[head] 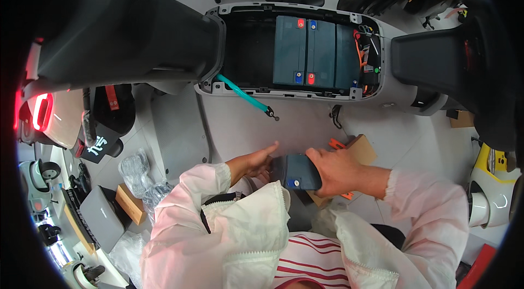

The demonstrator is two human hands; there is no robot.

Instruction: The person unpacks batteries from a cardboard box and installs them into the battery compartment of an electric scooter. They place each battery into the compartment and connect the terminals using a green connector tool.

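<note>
My right hand [337,172] grips the right end of a dark battery block [302,172] with a blue terminal cap, held close in front of my jacket. Against the block's left end are the fingers of my left hand [256,166], its thumb sticking up and away; the contact is partly hidden. Beyond my hands lies the uncovered compartment [249,49] of an electric scooter. Similar batteries [321,53] stand side by side in its middle and right, two showing red and blue terminal caps. A teal-sleeved cable [243,93] hangs over the near rim, its ring terminal loose.
Orange and red wires [362,53] crowd the compartment's right end. A cardboard box [362,151] and orange pieces [337,144] lie beyond my right hand. Plastic wrapping [137,168], another box [130,203] and a grey laptop [102,217] sit at left. Other scooters [493,186] stand around.
</note>
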